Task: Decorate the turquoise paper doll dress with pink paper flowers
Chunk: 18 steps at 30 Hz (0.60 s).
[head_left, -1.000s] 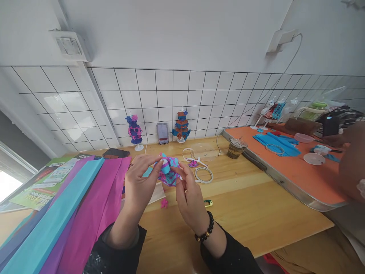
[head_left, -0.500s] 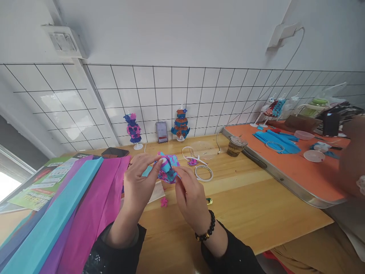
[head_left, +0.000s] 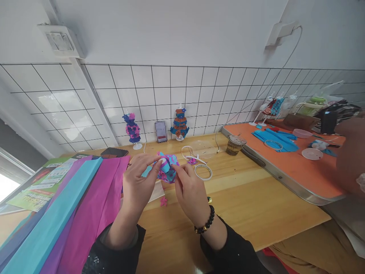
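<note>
A small pink-and-blue ruffled piece (head_left: pixel 169 176) is held up above the wooden table between both hands. My left hand (head_left: pixel 140 182) pinches its upper left side between thumb and fingers. My right hand (head_left: pixel 191 192), with a black bead bracelet at the wrist, grips its right edge with the fingertips. Part of the piece is hidden behind the fingers. Below it on the table lie a small pink flower-like scrap (head_left: pixel 163 201) and a pale sheet (head_left: pixel 156 191).
Pink and blue fabric strips (head_left: pixel 94 190) cover the left. Dressed stands (head_left: pixel 132 129), a phone (head_left: pixel 161 131), white rings (head_left: pixel 203 172) and a lidded cup (head_left: pixel 235 145) stand or lie behind. A person's arm (head_left: pixel 352 160) rests by the orange table (head_left: pixel 285 171) at right.
The camera view has shifted very slightly. My right hand's fingers have changed position a little at the piece's edge, while my left hand keeps its pinch.
</note>
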Each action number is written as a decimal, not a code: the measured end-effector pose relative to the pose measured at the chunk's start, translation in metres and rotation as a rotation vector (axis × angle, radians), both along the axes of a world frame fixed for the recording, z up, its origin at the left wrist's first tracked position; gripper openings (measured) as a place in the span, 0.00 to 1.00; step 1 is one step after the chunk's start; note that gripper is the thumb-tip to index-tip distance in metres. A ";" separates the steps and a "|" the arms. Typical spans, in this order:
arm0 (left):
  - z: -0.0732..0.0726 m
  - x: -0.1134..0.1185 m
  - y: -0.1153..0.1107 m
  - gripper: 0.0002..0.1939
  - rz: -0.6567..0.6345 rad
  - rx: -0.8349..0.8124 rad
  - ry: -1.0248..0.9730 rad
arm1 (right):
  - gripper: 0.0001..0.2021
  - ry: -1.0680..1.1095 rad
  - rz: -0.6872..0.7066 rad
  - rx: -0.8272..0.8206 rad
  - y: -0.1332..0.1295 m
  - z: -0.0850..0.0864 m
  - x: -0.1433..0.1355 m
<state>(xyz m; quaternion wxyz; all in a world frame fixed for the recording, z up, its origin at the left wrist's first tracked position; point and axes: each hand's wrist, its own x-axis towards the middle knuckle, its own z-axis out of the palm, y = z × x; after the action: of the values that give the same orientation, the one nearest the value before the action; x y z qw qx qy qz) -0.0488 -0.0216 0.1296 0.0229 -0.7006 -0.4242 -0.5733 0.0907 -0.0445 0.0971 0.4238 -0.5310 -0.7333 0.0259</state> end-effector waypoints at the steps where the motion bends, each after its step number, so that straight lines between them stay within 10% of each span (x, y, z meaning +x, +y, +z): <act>1: 0.000 0.000 0.000 0.05 -0.001 -0.001 -0.001 | 0.17 -0.012 -0.001 -0.009 0.000 0.001 0.000; 18: -0.001 0.000 -0.004 0.05 -0.018 0.031 0.022 | 0.16 -0.096 -0.029 -0.041 0.001 0.009 -0.006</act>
<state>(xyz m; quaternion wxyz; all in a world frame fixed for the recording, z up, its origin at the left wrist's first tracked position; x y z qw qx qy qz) -0.0484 -0.0261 0.1284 0.0332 -0.7101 -0.4086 -0.5724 0.0843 -0.0431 0.1059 0.3773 -0.5509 -0.7444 0.0091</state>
